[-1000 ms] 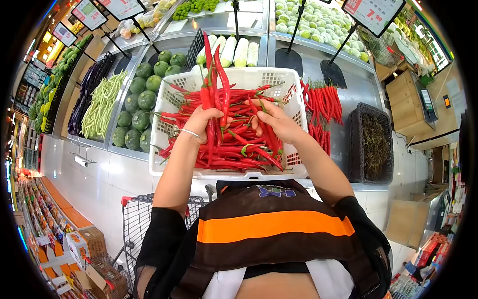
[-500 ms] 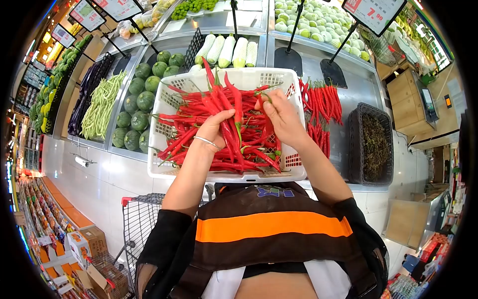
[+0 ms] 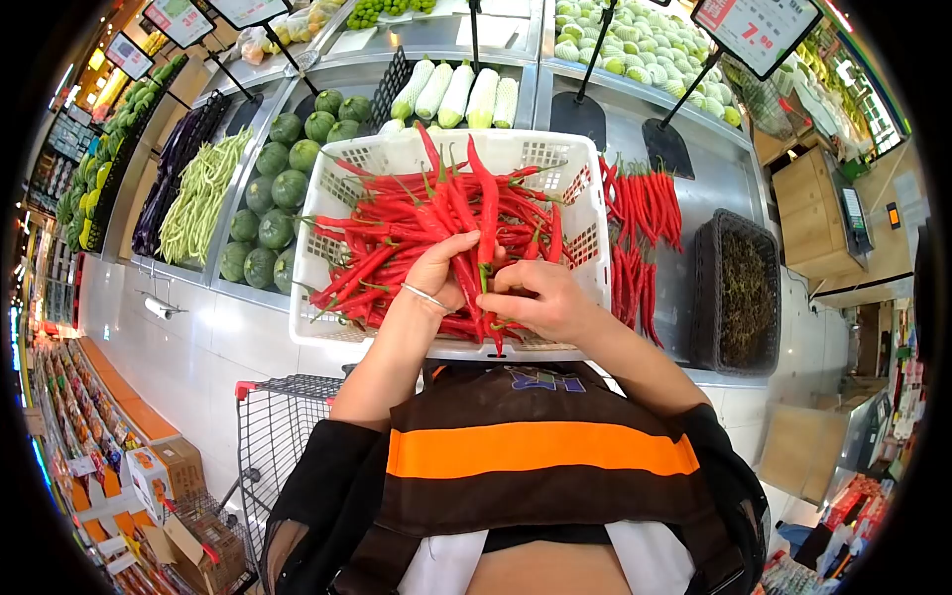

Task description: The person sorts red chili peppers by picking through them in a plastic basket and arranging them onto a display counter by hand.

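While left hand (image 3: 443,276) grips bunch of long red chilies (image 3: 462,206), ends fanned away from body, right hand (image 3: 545,297) lies curled against bunch's near end; whether it pinches anything, I cannot tell from head view. Beneath both: white crate (image 3: 587,157), perforated walls, heaped with loose chilies (image 3: 375,214). Rightward, on metal bench (image 3: 678,309): further chilies (image 3: 643,203), then dark basket (image 3: 705,307), brown contents. Leftward: round green melons (image 3: 276,229), then green beans (image 3: 204,198).

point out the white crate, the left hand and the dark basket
white crate (image 3: 399,155): head view, on its far wall
left hand (image 3: 440,276): head view, near the thumb's base
dark basket (image 3: 736,363): head view, on its near wall
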Demonstrator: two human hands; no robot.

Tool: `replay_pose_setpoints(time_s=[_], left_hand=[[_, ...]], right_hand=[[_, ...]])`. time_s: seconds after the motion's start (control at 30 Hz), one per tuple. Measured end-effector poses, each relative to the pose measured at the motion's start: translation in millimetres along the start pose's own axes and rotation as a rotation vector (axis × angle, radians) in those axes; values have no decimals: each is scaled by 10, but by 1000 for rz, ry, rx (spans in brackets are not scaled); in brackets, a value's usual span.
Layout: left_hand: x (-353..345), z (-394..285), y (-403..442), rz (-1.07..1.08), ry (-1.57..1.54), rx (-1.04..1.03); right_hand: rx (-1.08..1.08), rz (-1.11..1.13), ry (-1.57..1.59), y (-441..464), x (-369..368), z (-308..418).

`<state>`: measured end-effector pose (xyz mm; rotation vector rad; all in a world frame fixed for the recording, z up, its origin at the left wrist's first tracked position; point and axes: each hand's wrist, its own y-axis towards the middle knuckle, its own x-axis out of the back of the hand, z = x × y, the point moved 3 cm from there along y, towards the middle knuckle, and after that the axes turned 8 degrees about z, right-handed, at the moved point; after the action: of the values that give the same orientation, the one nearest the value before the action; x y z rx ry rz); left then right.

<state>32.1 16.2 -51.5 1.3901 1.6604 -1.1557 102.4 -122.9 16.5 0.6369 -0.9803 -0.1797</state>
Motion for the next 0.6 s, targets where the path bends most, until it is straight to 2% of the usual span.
replay_pose_setpoints(time_s=[0.17,0.27,0.33,0.4,0.43,0.5,0.53,0.6], left_hand=[[-64,-10,21,110,-144,-73],[-12,11,38,122,-198,-66],[23,-41,28,111,-172,-142],[65,-129,20,101,-140,-193],[48,-167,-2,117,-134,-214],[-41,-205,-55,119,-95,-234],[-121,-204,-75,129,-11,-219],[-176,-140,-59,138,90,-174]], right_hand=[[105,-9,81,-15,-19,99],[89,8,88,-45,-44,114],[67,18,117,-46,-43,111],[-51,-254,107,-47,94,57],[-145,-331,9,-63,139,-45],[-735,-308,208,-7,204,-275],[-737,-311,207,34,207,-398],[-1081,-77,847,20,9,-687]])
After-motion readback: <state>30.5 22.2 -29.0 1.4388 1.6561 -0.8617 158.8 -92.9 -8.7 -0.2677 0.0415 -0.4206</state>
